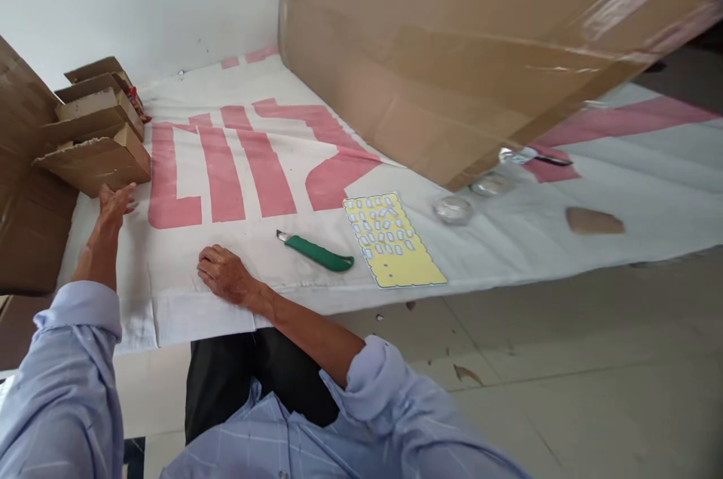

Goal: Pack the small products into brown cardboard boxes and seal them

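Note:
At the left, my left hand (117,205) reaches to the lower edge of a small open cardboard box (110,163), fingers stretched out and at or very near it; whether they touch it I cannot tell. My right hand (224,276) rests on the white cloth (181,260), its fingers curled; anything under them is hidden. To its right lies a green utility knife (316,251) with its blade tip showing. Beyond the knife is a yellow card (404,260) bearing rows of small pale pieces.
A large cardboard box (452,57) stands at the back right. Two rolls of clear tape (452,209) and a brown cardboard scrap (594,221) lie right of the card. Another big carton (28,223) borders the left. Scraps litter the tiled floor (536,343).

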`<act>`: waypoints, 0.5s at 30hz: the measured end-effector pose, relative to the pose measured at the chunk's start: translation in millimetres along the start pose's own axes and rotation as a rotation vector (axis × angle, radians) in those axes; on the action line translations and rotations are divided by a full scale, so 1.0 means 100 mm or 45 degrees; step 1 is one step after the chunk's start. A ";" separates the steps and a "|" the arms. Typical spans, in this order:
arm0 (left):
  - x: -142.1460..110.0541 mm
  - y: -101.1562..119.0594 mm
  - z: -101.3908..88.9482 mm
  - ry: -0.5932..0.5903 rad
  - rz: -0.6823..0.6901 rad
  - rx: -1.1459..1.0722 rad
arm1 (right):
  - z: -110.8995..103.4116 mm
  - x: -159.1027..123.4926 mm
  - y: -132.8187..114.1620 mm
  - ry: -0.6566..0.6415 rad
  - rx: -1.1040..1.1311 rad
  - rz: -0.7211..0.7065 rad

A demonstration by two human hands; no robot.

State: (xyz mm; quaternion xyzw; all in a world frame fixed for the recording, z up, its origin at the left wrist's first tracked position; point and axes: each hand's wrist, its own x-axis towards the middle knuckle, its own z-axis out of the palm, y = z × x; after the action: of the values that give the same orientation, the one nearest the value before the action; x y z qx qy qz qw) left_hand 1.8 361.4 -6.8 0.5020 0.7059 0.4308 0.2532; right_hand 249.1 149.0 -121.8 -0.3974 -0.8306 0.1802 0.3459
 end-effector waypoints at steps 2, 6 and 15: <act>-0.20 0.04 0.00 -0.026 -0.028 -0.009 | -0.03 0.01 -0.02 -0.018 -0.018 0.005; -0.73 0.10 -0.05 -0.123 0.010 -0.068 | -0.17 -0.14 -0.02 0.042 -0.051 0.020; -2.21 -0.25 -0.31 -0.423 0.157 -0.430 | -1.08 -1.17 0.44 0.348 -0.475 0.491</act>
State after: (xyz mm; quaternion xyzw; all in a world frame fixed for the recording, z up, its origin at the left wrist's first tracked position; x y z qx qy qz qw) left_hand 46.5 142.9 -29.5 0.5587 0.5405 0.4688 0.4195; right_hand 402.8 87.5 -122.3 -0.6250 -0.7043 0.0318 0.3350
